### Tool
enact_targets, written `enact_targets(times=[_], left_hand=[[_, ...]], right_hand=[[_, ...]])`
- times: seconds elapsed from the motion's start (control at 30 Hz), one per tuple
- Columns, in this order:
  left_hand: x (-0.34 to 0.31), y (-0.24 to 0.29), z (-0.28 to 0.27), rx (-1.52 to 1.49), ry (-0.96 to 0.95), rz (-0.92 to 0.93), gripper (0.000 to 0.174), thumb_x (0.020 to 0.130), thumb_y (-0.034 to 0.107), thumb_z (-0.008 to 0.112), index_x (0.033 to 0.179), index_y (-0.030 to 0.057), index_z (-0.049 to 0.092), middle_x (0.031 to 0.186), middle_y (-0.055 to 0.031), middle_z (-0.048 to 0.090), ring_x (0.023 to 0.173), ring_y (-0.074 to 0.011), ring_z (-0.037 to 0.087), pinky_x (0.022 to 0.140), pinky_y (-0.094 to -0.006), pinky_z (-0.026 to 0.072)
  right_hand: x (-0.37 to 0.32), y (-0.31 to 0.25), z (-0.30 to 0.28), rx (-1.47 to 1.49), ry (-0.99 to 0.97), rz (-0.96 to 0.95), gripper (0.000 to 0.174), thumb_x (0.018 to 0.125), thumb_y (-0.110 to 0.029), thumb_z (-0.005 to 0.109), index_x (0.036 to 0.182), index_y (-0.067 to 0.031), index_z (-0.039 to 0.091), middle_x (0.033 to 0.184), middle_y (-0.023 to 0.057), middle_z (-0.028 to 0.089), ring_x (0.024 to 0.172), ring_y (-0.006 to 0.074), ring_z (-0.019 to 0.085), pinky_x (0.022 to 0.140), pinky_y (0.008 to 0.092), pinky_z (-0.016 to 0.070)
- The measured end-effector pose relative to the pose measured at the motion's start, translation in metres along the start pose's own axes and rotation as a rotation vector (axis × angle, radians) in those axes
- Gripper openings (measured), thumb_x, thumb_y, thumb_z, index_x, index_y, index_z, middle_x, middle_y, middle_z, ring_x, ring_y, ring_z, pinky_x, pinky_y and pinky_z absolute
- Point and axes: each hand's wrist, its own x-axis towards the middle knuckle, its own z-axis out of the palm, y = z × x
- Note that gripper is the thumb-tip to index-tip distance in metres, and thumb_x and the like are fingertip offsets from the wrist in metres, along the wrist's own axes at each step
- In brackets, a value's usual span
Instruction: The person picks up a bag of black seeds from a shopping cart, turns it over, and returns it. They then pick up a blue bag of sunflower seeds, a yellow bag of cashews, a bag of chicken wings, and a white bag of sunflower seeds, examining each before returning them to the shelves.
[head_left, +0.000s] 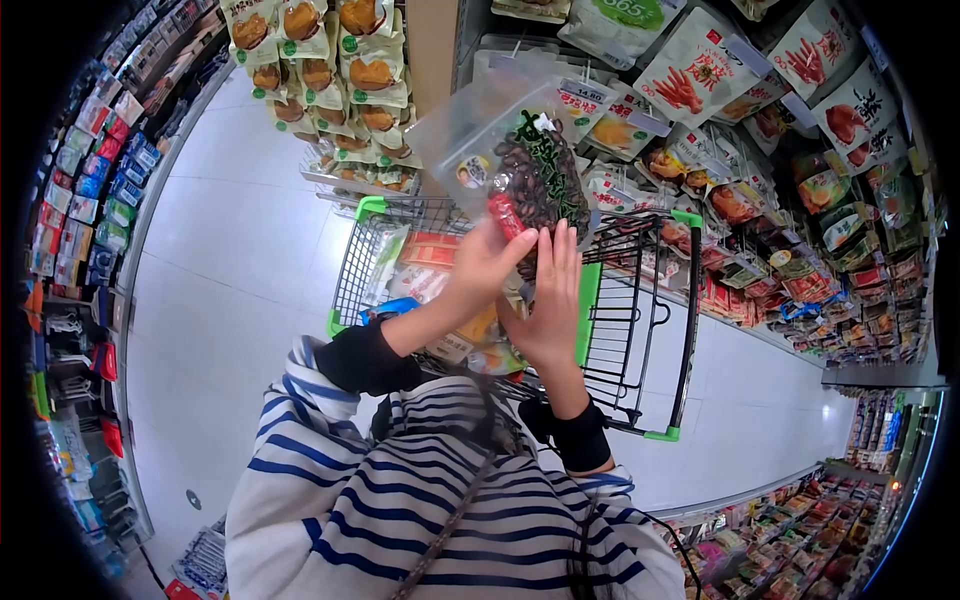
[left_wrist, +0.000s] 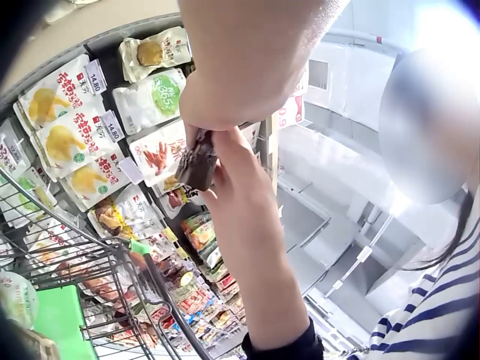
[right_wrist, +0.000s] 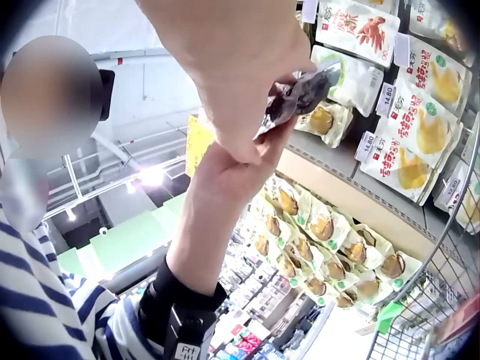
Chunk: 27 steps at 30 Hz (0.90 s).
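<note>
A clear-topped plastic bag of dark brown, bean-like pieces [head_left: 535, 175], with green lettering and a red patch, is held up over the shopping cart [head_left: 590, 310]. My left hand [head_left: 485, 260] grips its lower left side, thumb on the front and the other fingers hidden behind. Across the bag's lower front lie the straight fingers of my right hand [head_left: 553, 300], with the thumb spread toward the left. In the left wrist view the bag [left_wrist: 199, 161] appears edge-on between both hands. The right wrist view shows its dark crinkled side [right_wrist: 300, 97] beyond my fingers.
Several packaged foods [head_left: 430, 265] lie in the cart below my hands. Hanging packets [head_left: 320, 70] line a rack at the back left, and white food pouches [head_left: 690, 75] fill the shelf at the right. Another stocked shelf [head_left: 85, 200] borders the tiled aisle [head_left: 220, 260] at left.
</note>
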Motion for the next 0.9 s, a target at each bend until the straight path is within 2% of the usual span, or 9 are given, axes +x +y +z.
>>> enact_targets(times=[0.07,0.17,0.27,0.37,0.4,0.63,0.9], left_hand=[[0.001,-0.002,-0.011,-0.004,-0.006,0.058,0.031,0.081,0.011,0.053,0.109,-0.003,0.046,0.1,-0.0062,0.055,0.09,-0.0105,0.051,0.081,-0.025,0.0396],[0.0,-0.001,-0.033,-0.07,-0.044,-0.07,0.035,0.081,0.009,0.053,0.113,-0.003,0.044,0.102,-0.0063,0.054,0.091,-0.0103,0.051,0.082,-0.0248,0.0399],[-0.007,0.004,-0.042,-0.131,-0.077,-0.149,0.037,0.08,0.007,0.053,0.114,-0.0029,0.043,0.104,-0.0061,0.053,0.091,-0.0101,0.051,0.082,-0.0245,0.0404],[-0.011,0.002,-0.05,-0.183,-0.105,-0.228,0.039,0.081,0.008,0.053,0.116,-0.0027,0.041,0.105,-0.0058,0.053,0.089,-0.0096,0.051,0.081,-0.0242,0.0407],[-0.012,0.003,-0.051,-0.195,-0.125,-0.253,0.039,0.081,0.009,0.053,0.116,-0.0026,0.041,0.104,-0.0056,0.053,0.089,-0.0094,0.051,0.08,-0.024,0.0407],[-0.018,0.001,-0.065,-0.123,-0.155,-0.334,0.037,0.081,0.01,0.053,0.115,-0.0014,0.042,0.102,-0.0047,0.054,0.087,-0.0084,0.051,0.078,-0.0225,0.0406],[-0.017,-0.001,-0.068,-0.12,-0.152,-0.32,0.036,0.081,0.012,0.053,0.114,-0.0014,0.044,0.104,-0.0054,0.053,0.089,-0.0093,0.05,0.079,-0.0231,0.0394]], right_hand=[[-0.004,0.007,-0.005,0.03,0.003,-0.038,0.068,0.068,-0.015,0.061,0.125,0.0004,0.028,0.131,0.0206,0.025,0.124,0.0324,0.019,0.1,0.0446,0.0131],[-0.007,0.024,-0.013,0.135,0.205,0.063,0.063,0.072,-0.013,0.059,0.125,0.0002,0.028,0.13,0.0198,0.027,0.123,0.0296,0.023,0.1,0.0407,0.0167],[-0.012,0.045,-0.008,0.595,0.244,0.258,0.054,0.077,-0.008,0.054,0.124,0.001,0.029,0.126,0.0163,0.034,0.117,0.0243,0.034,0.096,0.0344,0.0257],[-0.02,0.059,-0.008,1.194,0.0,0.531,0.046,0.08,-0.004,0.05,0.122,0.0026,0.032,0.119,0.0124,0.043,0.108,0.0179,0.043,0.09,0.0278,0.0328],[-0.021,0.059,-0.006,1.271,-0.01,0.547,0.041,0.081,-0.002,0.048,0.119,0.0045,0.036,0.112,0.0104,0.048,0.101,0.0148,0.047,0.086,0.026,0.0358],[-0.027,0.052,-0.004,1.439,-0.14,0.547,0.036,0.081,-0.001,0.048,0.115,0.0056,0.039,0.109,0.0107,0.051,0.099,0.0145,0.048,0.085,0.0253,0.0368],[-0.025,0.047,0.0,1.482,-0.126,0.522,0.034,0.081,-0.001,0.048,0.114,0.0047,0.039,0.108,0.0114,0.051,0.099,0.0145,0.049,0.083,0.0241,0.037]])
